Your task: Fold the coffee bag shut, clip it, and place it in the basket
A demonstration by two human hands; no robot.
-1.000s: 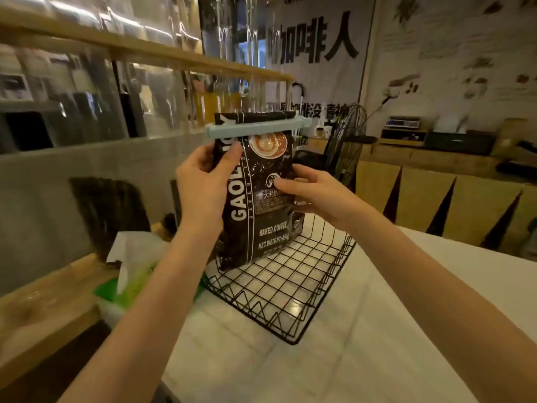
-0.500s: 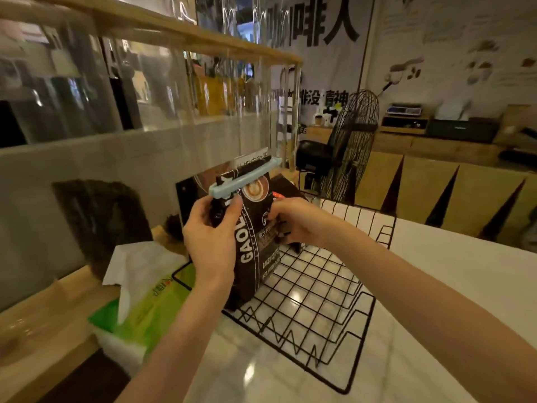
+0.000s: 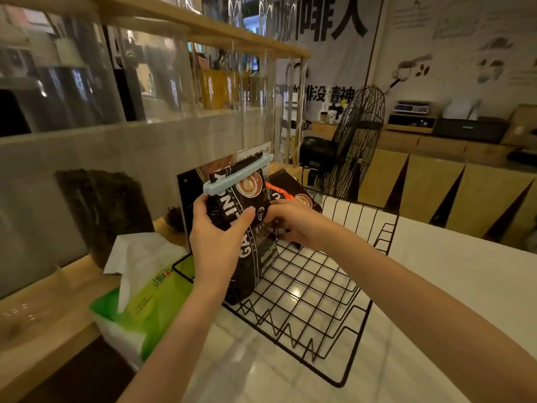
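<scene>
The glossy black coffee bag [image 3: 247,228] carries white lettering up its side, partly hidden by a thumb, plus "BAKED COFFEE" lower down and a latte picture near the top. It stands upright, long axis near vertical, its base at the left end of the black wire basket [image 3: 334,330]. A pale blue plastic bar clip [image 3: 236,177] spans its folded top. The left hand [image 3: 216,237] grips the bag's left side; the right hand [image 3: 293,222] holds its right edge. A green tissue pack [image 3: 145,309] lies just beside the basket.
</scene>
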